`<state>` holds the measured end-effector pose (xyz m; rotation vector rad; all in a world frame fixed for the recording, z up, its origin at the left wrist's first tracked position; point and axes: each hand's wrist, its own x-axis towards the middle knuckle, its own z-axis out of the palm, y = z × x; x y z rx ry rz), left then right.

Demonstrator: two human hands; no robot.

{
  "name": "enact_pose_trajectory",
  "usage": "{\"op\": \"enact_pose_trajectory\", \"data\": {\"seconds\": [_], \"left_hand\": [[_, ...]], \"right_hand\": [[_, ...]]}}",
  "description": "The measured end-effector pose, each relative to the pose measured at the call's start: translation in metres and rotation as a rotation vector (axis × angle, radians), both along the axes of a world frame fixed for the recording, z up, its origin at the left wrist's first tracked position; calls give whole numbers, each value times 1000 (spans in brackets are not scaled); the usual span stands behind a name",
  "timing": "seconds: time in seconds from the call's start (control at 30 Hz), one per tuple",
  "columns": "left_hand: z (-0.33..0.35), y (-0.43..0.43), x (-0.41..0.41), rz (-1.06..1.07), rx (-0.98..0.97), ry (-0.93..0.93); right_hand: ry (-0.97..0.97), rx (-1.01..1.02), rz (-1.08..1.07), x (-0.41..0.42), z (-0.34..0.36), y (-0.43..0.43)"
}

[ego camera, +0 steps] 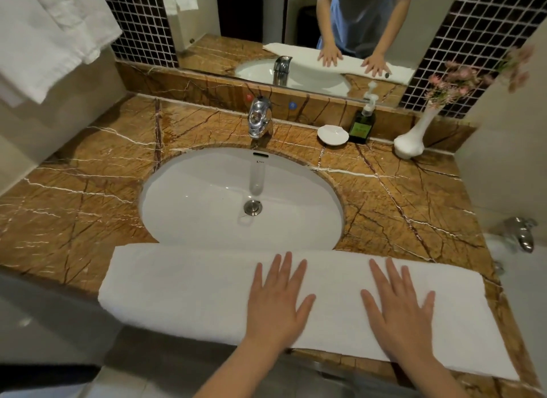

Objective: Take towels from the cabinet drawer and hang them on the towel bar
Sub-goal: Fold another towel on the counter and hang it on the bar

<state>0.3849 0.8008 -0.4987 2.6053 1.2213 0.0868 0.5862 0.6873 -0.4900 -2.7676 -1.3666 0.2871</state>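
A bathroom counter (88, 196) of brown veined marble, seen from above by the person standing at it. A long white towel (183, 291), folded into a band, lies flat along the near edge of the counter, running from left to right and covering the near rim of the sink (207, 196). Its left end hangs slightly past the counter edge.

Both hands lie palm down on the towel, fingers straight and spread, holding nothing. The left hand (276, 304) rests near the middle of the towel. The right hand (399, 309) rests on its right half, apart from the left hand.

The sink is a white oval bowl set into the counter, with a metal drain (252, 207) at its centre. A chrome tap (260, 118) stands at its far side. To the right of the tap, along the far edge, stand a small white dish (333, 134), a dark soap bottle (361, 125) with a pump, and a white vase (413, 140) of pink flowers.

A mirror (242, 18) on the far wall reflects the hands, the towel and the tap. Dark mosaic tiles (479, 42) flank it. At the far left, more white towels (47, 36) hang down from above the picture's edge. At the right, another chrome tap (522, 235) shows beside the counter.
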Motion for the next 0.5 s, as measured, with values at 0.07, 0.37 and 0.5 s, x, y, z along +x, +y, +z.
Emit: {"op": "enact_pose_trajectory", "data": {"seconds": [0.07, 0.37, 0.5], "left_hand": [[1, 3, 5, -5, -8, 41], [9, 16, -13, -86, -64, -68], [14, 48, -81, 42, 16, -77]], "right_hand": [[-2, 10, -14, 4, 0, -2], [-68, -65, -43, -8, 8, 6], [-26, 82, 75, -74, 25, 41]]}}
